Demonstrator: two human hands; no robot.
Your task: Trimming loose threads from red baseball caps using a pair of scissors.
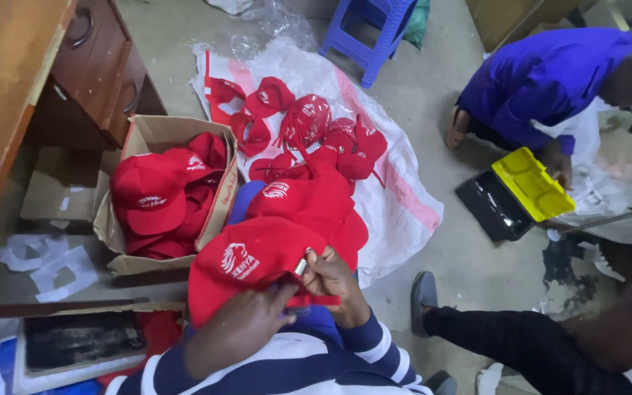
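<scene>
A wooden desk [9, 88] with drawers is seen at far left of the cardboard box [156, 135], which is filled with red caps [156, 197] and taken here as the landmark. Just right of and below the box, a red cap [246, 267] with a white emblem is held over the lap; its crown is turned toward the box and its back strap [316, 300] is laid across toward the right. The left hand [246, 325] is closed on the cap's lower edge, below the box, while the right hand [330, 281] is pinched around the strap and a small metal buckle [301, 267], and is the nearer to that fastening. Further right of the box, loose caps are spread on a white sack [396, 183], and a co-worker in blue [543, 77] is crouched by a yellow tray [532, 183].
</scene>
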